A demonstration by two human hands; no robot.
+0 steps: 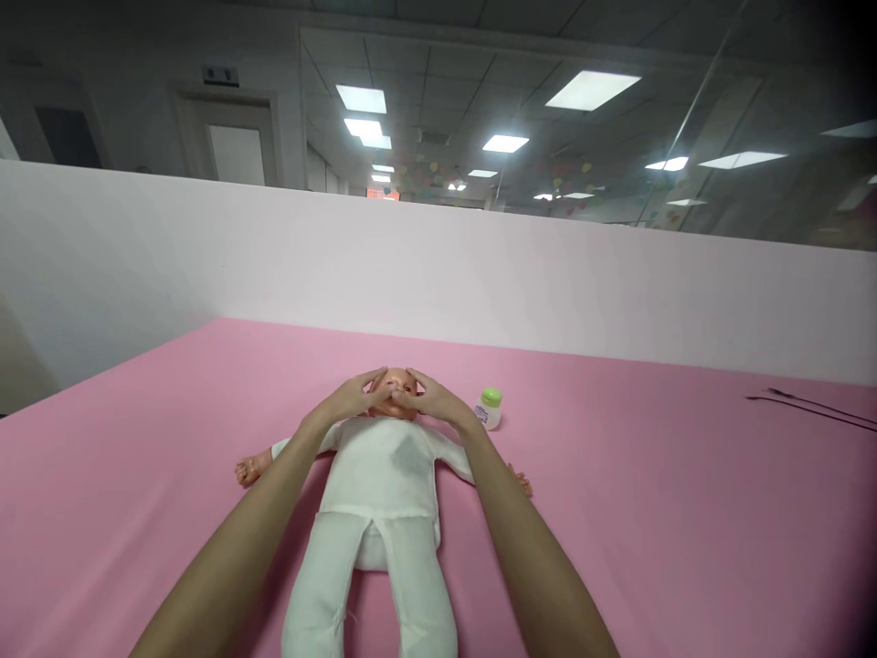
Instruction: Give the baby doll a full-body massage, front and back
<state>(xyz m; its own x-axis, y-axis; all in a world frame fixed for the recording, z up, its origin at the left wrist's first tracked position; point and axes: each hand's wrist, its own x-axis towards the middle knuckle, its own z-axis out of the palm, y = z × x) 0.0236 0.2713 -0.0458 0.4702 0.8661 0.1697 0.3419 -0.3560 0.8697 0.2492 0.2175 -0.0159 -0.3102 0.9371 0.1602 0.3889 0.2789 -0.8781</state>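
Note:
A baby doll (pixel 385 466) with a white cloth body lies on its back, its arms spread to both sides and its legs toward me. My left hand (pixel 351 397) rests against one side of the doll's head (pixel 396 408), fingers stretched toward the forehead and thumb on the face near the nose. On the other side, my right hand (pixel 433 398) touches the head in the same way, its thumb close to the left thumb. Both hands are open and grip nothing. Parts of the doll's face are hidden under my fingers.
To the right of the doll's head stands a small white jar (pixel 489 409) with a green lid. Pink cloth (pixel 650 493) covers the table. Two thin dark cords or sticks (pixel 815 408) lie at the far right. A low white partition (pixel 438 265) runs along the back.

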